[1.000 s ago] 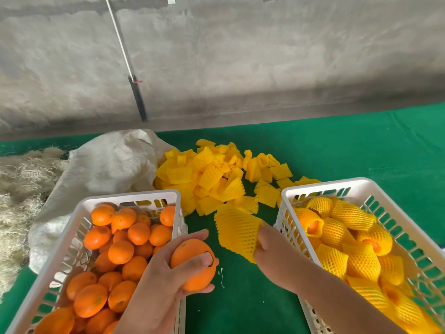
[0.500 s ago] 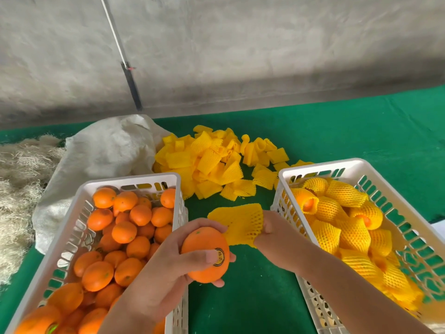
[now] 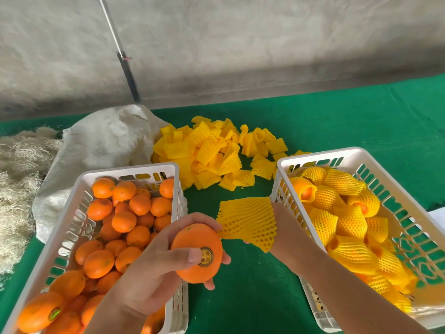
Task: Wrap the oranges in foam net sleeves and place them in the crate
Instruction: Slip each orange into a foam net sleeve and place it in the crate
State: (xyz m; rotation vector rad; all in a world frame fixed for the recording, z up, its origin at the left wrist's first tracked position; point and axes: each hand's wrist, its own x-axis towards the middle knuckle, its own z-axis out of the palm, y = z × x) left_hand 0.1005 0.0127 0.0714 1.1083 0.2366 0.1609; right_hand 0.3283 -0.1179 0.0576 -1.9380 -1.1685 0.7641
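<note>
Left crate (image 3: 83, 189): white slotted plastic; bare oranges.
Right crate (image 3: 395, 189): net-sleeved oranges.
Left hand (image 3: 154, 268): gripping stickered orange (image 3: 192, 254).
Right hand (image 3: 286, 227): pinching yellow foam net sleeve (image 3: 248, 220), between crates.

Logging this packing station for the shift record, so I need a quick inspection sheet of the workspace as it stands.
Surface: green cloth.
Job's things: bare oranges in left crate; sleeved oranges in right crate; loose sleeve pile.
Clutter: white sack, straw.
Hands: left hand holds a stickered orange; right hand holds a foam sleeve, mostly hidden behind it.
Cables: nothing seen.
Surroundings: grey wall, leaning pole.
</note>
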